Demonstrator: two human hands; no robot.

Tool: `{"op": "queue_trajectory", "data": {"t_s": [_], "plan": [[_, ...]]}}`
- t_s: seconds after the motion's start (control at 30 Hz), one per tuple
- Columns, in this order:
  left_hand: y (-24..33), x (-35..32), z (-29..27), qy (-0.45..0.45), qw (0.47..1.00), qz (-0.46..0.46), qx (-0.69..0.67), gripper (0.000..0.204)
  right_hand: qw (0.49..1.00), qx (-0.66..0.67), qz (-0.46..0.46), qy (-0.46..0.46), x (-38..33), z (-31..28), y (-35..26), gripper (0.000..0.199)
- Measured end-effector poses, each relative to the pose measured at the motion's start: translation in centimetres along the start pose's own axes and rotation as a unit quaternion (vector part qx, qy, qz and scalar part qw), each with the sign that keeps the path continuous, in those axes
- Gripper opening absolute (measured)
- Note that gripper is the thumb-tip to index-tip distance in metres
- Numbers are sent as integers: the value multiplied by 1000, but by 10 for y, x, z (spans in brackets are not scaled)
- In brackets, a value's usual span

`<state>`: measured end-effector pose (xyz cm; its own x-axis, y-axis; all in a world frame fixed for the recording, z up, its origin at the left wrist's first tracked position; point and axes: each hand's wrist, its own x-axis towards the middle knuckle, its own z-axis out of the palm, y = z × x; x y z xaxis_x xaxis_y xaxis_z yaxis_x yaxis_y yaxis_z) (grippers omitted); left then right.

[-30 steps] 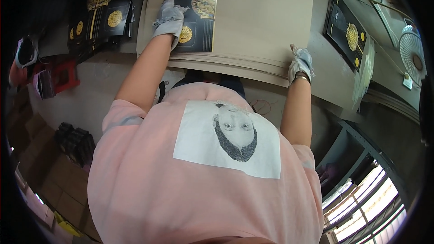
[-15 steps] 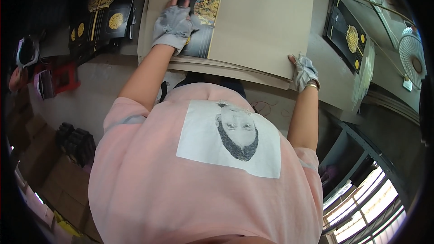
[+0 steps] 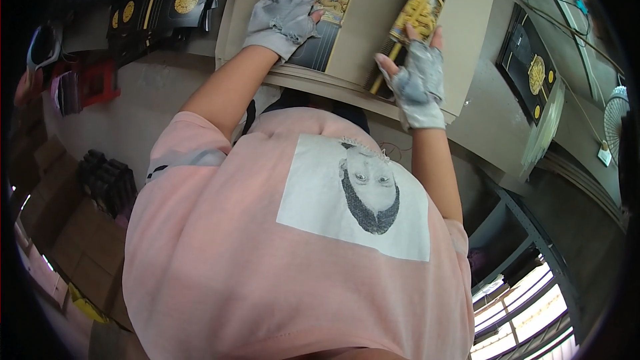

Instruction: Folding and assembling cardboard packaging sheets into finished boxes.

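A grey cardboard sheet lies in front of me on a stack of similar boards. Along its left side runs a black printed panel with a colourful gold medallion. My left hand, in a grey fingerless glove, lies spread across that panel. On the right, a narrow black-and-gold printed flap stands tilted over the board, its patterned face toward me. My right hand, gloved the same way, rests its parted fingers against this flap, with the thumb near its lower left edge.
More black-and-gold printed pieces are piled at the far left, and another stack sits at the right. A red plastic stool is at left. A white fan stands at the right edge; a metal frame is below.
My right hand has moved from the board's right corner leftward and up onto a raised printed flap, which was not visible before. My left hand still lies on the left panel, fingers more spread.
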<state>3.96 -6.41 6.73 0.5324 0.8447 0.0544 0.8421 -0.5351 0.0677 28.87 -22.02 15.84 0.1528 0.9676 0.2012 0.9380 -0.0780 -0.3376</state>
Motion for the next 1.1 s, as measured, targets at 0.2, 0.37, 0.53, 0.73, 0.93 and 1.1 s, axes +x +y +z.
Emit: {"op": "queue_trajectory", "data": {"t_s": [0.2, 0.37, 0.53, 0.73, 0.93, 1.1], "plan": [[1, -2, -1, -2, 1000, -3, -2, 61, 995, -73, -64, -31, 16, 30, -7, 82], [20, 17, -74, -111, 994, -5, 12, 70, 996, -47, 2, 81, 7, 61, 22, 99], [19, 14, -82, -155, 988, -21, -4, 61, 998, -39, 39, 22, 13, 66, 0, 106], [19, 14, -74, -138, 990, -12, -2, 61, 992, -58, 108, -31, 33, 70, -31, 101], [16, 10, -85, -168, 986, -1, -1, 64, 991, -76, 105, -32, 28, 74, -19, 102], [-16, -27, -31, -76, 991, 113, 5, 97, 993, 36, 106, 30, 16, 74, 21, 103]]}}
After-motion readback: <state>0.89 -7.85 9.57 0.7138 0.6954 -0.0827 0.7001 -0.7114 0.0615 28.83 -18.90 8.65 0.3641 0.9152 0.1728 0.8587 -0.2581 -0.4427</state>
